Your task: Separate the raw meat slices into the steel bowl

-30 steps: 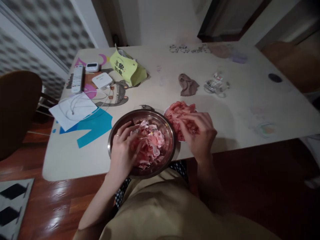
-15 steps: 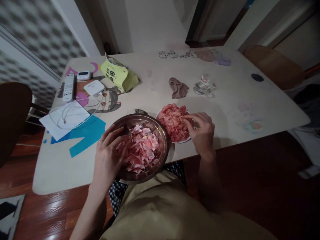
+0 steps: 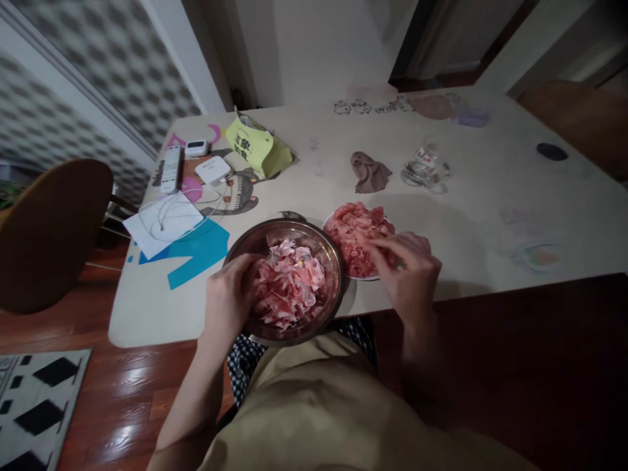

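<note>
A steel bowl point(image 3: 259, 237) at the table's near edge holds pale pink scraps point(image 3: 289, 288) that look like peeled shells. My left hand point(image 3: 228, 294) grips the bowl's left rim, fingers curled inside against the scraps. Just to the right stands a white plate point(image 3: 367, 277) heaped with red-pink raw pieces point(image 3: 356, 237). My right hand point(image 3: 407, 268) rests on the plate's near right side, fingertips pinching at one piece in the heap.
Further back on the table point(image 3: 471, 216) lie a brown cloth point(image 3: 370, 171), a glass mug point(image 3: 424, 169), a yellow bag point(image 3: 258, 147), a remote point(image 3: 171, 169), a white box point(image 3: 212, 170) and paper with a cable point(image 3: 161, 219). A brown chair point(image 3: 49, 229) stands left.
My left hand's fingers have curled over the bowl rim into the scraps. My right hand stays at the plate, shifted slightly. The view has swung a little.
</note>
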A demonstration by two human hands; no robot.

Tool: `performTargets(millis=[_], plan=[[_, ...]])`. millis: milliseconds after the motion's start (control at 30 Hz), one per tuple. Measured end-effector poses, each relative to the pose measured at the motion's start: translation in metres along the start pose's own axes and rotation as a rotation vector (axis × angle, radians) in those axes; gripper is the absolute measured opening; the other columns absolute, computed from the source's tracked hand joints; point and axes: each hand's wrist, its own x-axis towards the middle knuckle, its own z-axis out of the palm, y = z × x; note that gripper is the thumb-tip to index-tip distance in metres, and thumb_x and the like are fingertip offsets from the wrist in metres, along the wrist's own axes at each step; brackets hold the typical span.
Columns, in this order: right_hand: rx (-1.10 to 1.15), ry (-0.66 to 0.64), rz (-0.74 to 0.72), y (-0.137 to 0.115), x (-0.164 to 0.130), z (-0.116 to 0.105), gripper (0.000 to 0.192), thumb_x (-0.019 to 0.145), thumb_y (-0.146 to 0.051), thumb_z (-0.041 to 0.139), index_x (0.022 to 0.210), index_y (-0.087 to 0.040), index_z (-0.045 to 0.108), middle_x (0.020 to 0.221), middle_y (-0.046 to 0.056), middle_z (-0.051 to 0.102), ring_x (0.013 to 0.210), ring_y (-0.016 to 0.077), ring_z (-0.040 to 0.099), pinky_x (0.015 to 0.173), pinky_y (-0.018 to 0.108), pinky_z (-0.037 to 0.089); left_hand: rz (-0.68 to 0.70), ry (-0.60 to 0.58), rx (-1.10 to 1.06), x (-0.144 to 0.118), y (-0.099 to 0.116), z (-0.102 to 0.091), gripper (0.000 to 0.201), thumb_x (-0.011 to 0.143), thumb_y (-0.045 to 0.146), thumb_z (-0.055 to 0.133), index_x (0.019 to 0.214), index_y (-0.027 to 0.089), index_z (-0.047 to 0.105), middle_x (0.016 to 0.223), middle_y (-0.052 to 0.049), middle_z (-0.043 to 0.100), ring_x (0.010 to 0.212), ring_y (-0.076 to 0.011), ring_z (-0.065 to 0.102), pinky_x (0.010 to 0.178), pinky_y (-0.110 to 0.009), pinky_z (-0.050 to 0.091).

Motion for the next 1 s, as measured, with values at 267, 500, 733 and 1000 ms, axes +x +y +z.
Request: performTargets(millis=[267,500,733,1000], plan=[[0.240,-0.380,-0.108,-0.039,-0.020,0.030,0.014,0.095,-0.016,0.064,0.086,-0.023,0.072,0.083,-0.001,0.077,0.079,0.0168,0.066,0.089,0.037,0.045,0.032,-0.022,-0.123,-0.003,-0.002,0.004,0.013,0.091,0.019,0.064,0.086,0.020,0.076,0.083,-0.001,0.078,0.069,-0.0137,0.071,0.064,-0.021,0.050],[0.342,-0.395,-0.146,-0.052,-0.034,0.050,0.018,0.096,-0.012,0.059,0.087,-0.022,0.070,0.082,0.000,0.076,0.076,0.0157,0.067,0.092,0.036,0.050,0.087,-0.012,-0.117,-0.006,-0.005,0.002,0.028,0.098,0.016,0.049,0.114,0.018,0.073,0.109,-0.008,0.076,0.096,-0.0176,0.073,0.080,-0.024,0.054],[0.299,-0.476,-0.133,-0.063,-0.035,0.049,0.014,0.095,-0.013,0.061,0.089,-0.021,0.072,0.086,0.003,0.076,0.082,0.0163,0.071,0.079,0.027,0.054,0.098,0.024,-0.026,-0.015,-0.003,-0.001,0.031,0.097,0.032,0.060,0.071,0.018,0.069,0.056,0.002,0.065,0.047,-0.0106,0.059,0.049,-0.021,0.040],[0.440,-0.514,0.009,-0.073,-0.039,0.055,0.038,0.093,-0.002,0.047,0.114,-0.023,0.072,0.114,0.005,0.077,0.104,0.0176,0.074,0.095,0.029,0.056,0.202,0.100,-0.126,-0.022,0.000,-0.003,0.016,0.095,0.023,0.061,0.091,0.020,0.076,0.089,-0.002,0.079,0.075,-0.0143,0.075,0.067,-0.019,0.056]])
